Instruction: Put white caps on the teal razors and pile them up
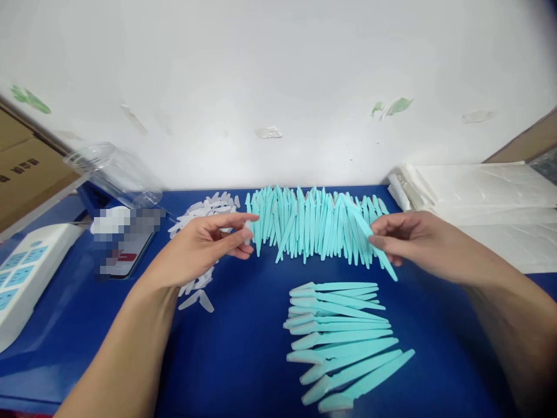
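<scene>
My left hand (217, 237) pinches a small translucent white cap (248, 231) between thumb and fingertips, at the left end of a long row of turquoise sticks (304, 223). My right hand (398, 235) is closed on one turquoise stick (369, 232), held slanting over the right end of that row. Nearer to me lies a second group of turquoise sticks (348, 335), roughly side by side, with whitish caps on their left ends. A pile of loose white caps (200, 210) is partly hidden behind my left hand, and a few more (202, 299) lie below it.
On the left are a white power strip (39, 261), a phone (130, 247) and a clear plastic jar (115, 174), with a cardboard box (30, 157) beyond. White plastic bags (487, 188) are stacked at the right. A white wall (278, 75) stands behind the blue table (243, 354).
</scene>
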The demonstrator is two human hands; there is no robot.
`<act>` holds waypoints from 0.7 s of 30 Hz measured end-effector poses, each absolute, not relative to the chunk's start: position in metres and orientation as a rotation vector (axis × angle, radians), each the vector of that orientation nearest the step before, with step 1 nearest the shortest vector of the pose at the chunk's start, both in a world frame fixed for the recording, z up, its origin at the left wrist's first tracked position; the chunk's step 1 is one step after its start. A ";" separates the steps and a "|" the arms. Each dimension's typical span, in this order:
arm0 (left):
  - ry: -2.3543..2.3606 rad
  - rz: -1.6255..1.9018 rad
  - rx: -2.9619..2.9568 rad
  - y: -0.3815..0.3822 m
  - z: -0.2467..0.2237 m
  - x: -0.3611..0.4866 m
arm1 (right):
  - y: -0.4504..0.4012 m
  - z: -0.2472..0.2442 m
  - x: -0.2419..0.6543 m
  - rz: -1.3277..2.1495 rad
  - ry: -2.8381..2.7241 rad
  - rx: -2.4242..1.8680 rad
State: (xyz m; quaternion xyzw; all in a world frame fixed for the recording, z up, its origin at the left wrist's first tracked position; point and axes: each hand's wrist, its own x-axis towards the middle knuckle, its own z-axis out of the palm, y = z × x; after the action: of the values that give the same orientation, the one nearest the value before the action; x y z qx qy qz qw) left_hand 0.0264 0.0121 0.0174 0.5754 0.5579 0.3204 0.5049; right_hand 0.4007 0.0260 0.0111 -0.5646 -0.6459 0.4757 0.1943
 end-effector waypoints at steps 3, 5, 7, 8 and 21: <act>1.228 0.812 1.192 0.008 0.015 0.038 | 0.008 0.012 0.383 1.891 -1.743 -1.108; 1.201 0.841 1.077 0.006 0.013 0.047 | -0.002 0.011 0.373 2.183 -1.597 -0.944; 1.200 0.880 0.997 0.005 0.012 0.054 | -0.007 0.010 0.368 2.299 -1.510 -0.905; 1.201 0.895 0.972 0.004 0.012 0.057 | -0.007 0.010 0.368 2.306 -1.493 -0.911; 1.104 0.729 1.004 -0.008 0.003 0.077 | 0.003 0.009 0.377 2.155 -1.735 -1.050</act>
State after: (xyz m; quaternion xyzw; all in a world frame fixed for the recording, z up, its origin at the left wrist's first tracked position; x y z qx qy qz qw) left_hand 0.0773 -0.0084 0.0029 0.4464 0.4907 0.3242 0.6744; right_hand 0.3774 0.0026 0.0090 -0.3533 -0.5840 0.7252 0.0911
